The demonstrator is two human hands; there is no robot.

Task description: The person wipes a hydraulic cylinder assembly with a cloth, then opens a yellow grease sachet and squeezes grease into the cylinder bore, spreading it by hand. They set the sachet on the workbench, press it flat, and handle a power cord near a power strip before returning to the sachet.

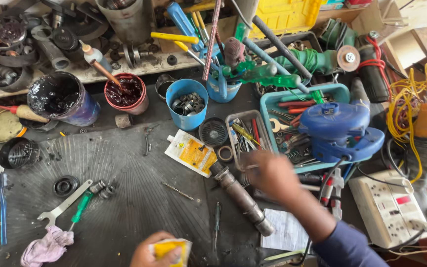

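Cluttered workshop table (124, 163), dark ribbed mat covering most of it, tools piled along the far edge. Blue power tool (339, 128) rests on a teal tray (273, 99) of screwdrivers at right. White power strip (389, 207) sits near the right edge. Black grease tub (60, 96) and red tub (127, 94) stand far left; blue cup (188, 103) of bearings between them and the tray. Metal shaft (240, 198) lies diagonally at centre, just left of the right hand (273, 175). Right hand reaches over a small clear tray (245, 136) of bits; motion-blurred, grip state cannot be told. Left hand (151, 254), at the bottom edge, grip closed on a small yellow-and-white sachet (174, 248). A matching pouch (192, 153) lies flat further up, well apart.
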